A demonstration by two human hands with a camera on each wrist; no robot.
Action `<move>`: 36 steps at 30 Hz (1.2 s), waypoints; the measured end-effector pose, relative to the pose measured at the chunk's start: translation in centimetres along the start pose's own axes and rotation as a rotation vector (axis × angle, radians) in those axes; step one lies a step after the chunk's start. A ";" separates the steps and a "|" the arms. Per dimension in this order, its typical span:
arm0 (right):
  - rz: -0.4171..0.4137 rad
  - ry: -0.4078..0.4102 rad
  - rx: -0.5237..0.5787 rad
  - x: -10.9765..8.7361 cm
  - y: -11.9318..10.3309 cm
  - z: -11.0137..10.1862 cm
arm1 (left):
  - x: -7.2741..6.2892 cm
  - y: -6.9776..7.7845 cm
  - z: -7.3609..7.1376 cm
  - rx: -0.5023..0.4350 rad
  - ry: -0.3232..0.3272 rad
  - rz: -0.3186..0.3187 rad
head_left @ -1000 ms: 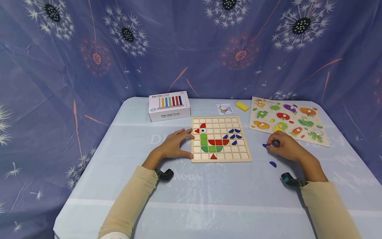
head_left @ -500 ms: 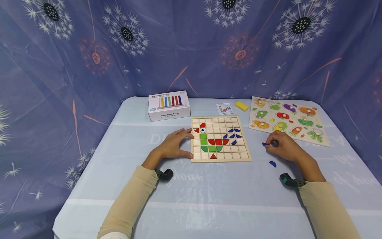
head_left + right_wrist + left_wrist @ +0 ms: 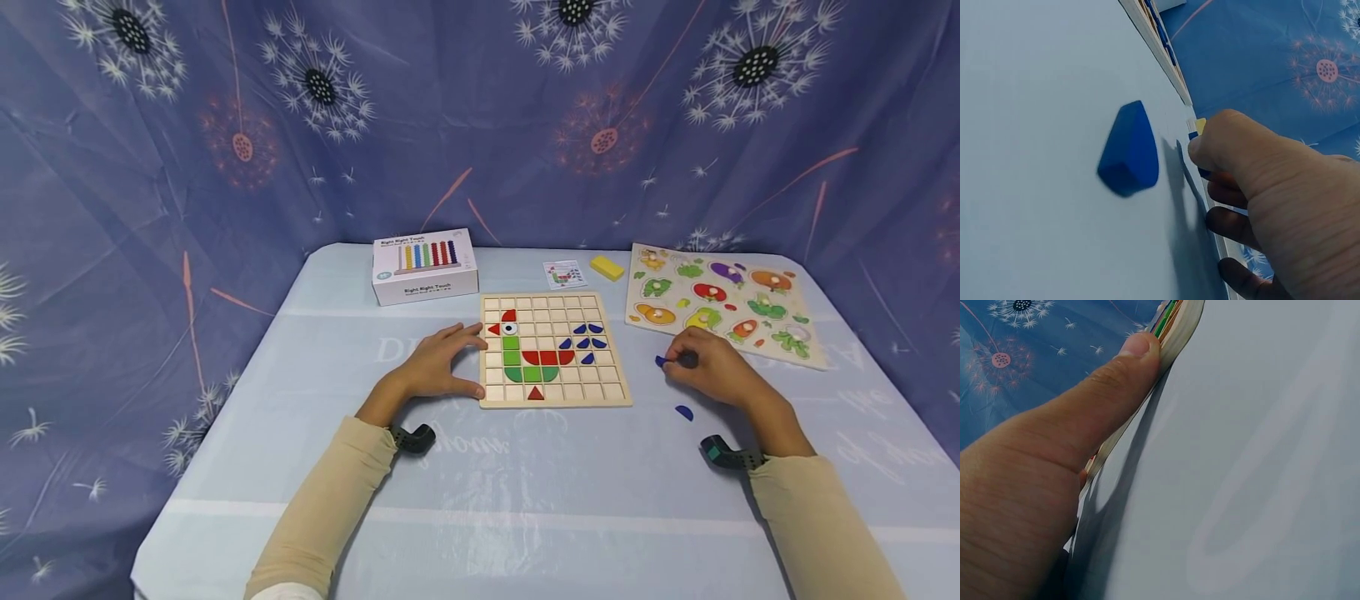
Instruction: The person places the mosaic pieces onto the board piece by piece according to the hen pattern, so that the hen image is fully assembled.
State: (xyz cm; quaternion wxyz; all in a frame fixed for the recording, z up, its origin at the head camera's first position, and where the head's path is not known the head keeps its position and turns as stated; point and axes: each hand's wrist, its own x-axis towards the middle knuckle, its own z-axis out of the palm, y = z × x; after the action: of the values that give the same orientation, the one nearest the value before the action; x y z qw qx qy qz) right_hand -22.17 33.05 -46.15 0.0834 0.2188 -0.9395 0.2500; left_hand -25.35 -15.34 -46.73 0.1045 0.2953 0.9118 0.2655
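A wooden grid board [image 3: 596, 390] carries red, green and blue pieces laid out like a bird, with several blue half-rounds [image 3: 597, 342] at its right side. My left hand [image 3: 433, 363] rests at the board's left edge, fingers spread; in the left wrist view the straight thumb [image 3: 1116, 378] lies against the board's side. To the right of the board, my right hand [image 3: 708, 367] pinches a blue half-round block [image 3: 660, 361] between thumb and fingertips. Another blue half-round block [image 3: 684, 412] lies on the table below that hand; the right wrist view shows it close up.
Behind the board stand a white box [image 3: 426, 267], a small picture card [image 3: 564, 274] and a yellow block [image 3: 607, 267]. A vegetable puzzle board [image 3: 678, 292] lies at the back right, just beyond the right hand. A dandelion-patterned curtain [image 3: 480, 125] hangs behind the table.
My right hand has shifted slightly left with the pinched blue block, which now shows more of its face. The left hand and the board look unchanged.
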 end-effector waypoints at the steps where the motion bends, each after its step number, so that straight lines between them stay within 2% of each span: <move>1: -0.009 0.009 0.001 0.1 0.0 0.1 | 0.0 0.0 0.0 0.000 0.000 0.000; 9: -0.055 0.060 0.057 1.2 -1.0 0.8 | -0.1 -0.2 -0.1 -0.003 0.004 0.009; 22: -0.087 -0.048 0.134 4.6 -4.0 2.8 | 0.1 -0.3 0.1 0.014 0.000 -0.003; 27: -0.070 -0.098 0.150 5.1 -4.7 3.7 | 0.2 -0.2 0.2 0.008 -0.003 -0.005; 36: -0.031 -0.116 0.153 5.4 -5.0 4.0 | 0.1 -0.2 0.1 0.001 0.002 0.001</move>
State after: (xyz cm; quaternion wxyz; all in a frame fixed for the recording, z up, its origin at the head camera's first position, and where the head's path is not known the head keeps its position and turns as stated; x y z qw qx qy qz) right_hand -24.87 25.15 -46.01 0.0156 0.2530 -0.9175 0.3065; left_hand -25.43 -15.38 -46.94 0.1035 0.2956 0.9119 0.2653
